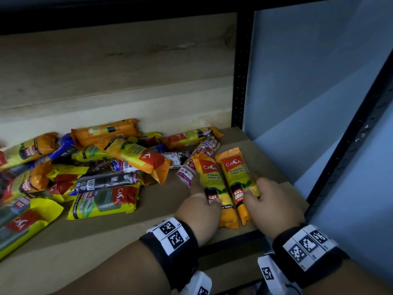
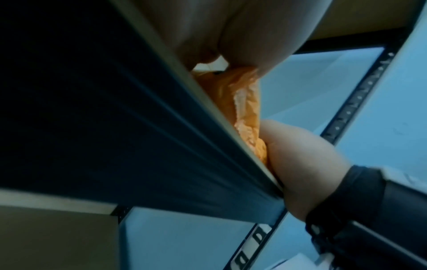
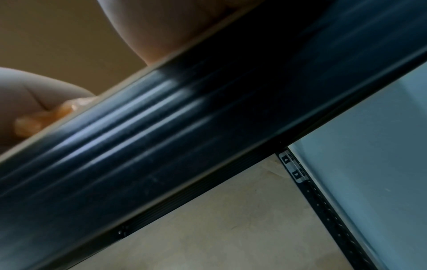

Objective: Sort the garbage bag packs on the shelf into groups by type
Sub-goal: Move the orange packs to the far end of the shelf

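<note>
So, quick rundown of what you've got going on:

Shelf: flat matte brown board (image 1: pixel 119 228), fibreboard-looking, with a ribbed black metal front rail (image 2: pixel 129 146) that fills most of both wrist views.

Left hand: your left hand (image 1: pixel 200 209) is curled over the lower end of the left orange pack (image 1: pixel 214 188), thumb on the black 60L patch, fingers wrapped around its far side.

Right hand: your right hand (image 1: pixel 270 201) is gripping the right orange pack (image 1: pixel 236 179) from its right edge, fingers bent onto the glossy film.

Two orange packs: long, slim, pillow-shaped plastic sleeves, shiny, with crimped ends, red CASA squares up top and yellow fading to orange lower down. They lie side by side, touching, on the right front part of the shelf, with their bottom ends near the front edge. The left wrist view shows the crinkly orange film (image 2: pixel 247 109) squeezed between your two hands.

Purple pack: a thin white-and-purple drawstring pack (image 1: pixel 197 160) lies slanted just behind the left orange one.

Pile: everything else is a loose heap (image 1: pixel 85 167) on the left — fat yellow-green 25L packs, more orange ones, a dark barcode sleeve, some blue ones, all overlapping at odd angles.

Back: pale wood-grain panel (image 1: pixel 117 71).

Side: black perforated upright (image 1: pixel 241 81), then a smooth blue-grey wall.
</note>
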